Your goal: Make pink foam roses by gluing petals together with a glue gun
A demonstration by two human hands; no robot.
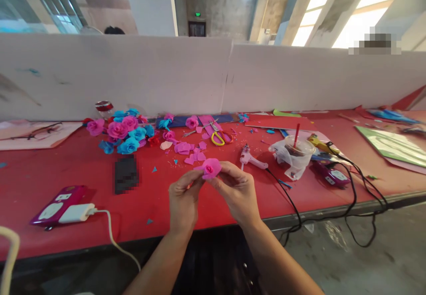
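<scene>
A small pink paper rose [211, 169] is held between both hands above the near part of the red table. My left hand [184, 197] pinches its left side, and my right hand [238, 190] grips its right edge with thumb and fingers. Just beyond lie loose pink paper petals [195, 157] and yellow-handled scissors [218, 138]. To the right of my right hand rests a pale pink hot glue gun [252, 158]. A bunch of pink, blue and red paper roses [128, 131] stands at the back left.
A plastic cup with a red straw [297, 148] stands in a clear bag on the right. Purple power sockets [333, 175] lie there with black cables; another purple socket [58, 208] with a white charger [76, 213] lies left. A white partition [166, 75] borders the table [109, 171].
</scene>
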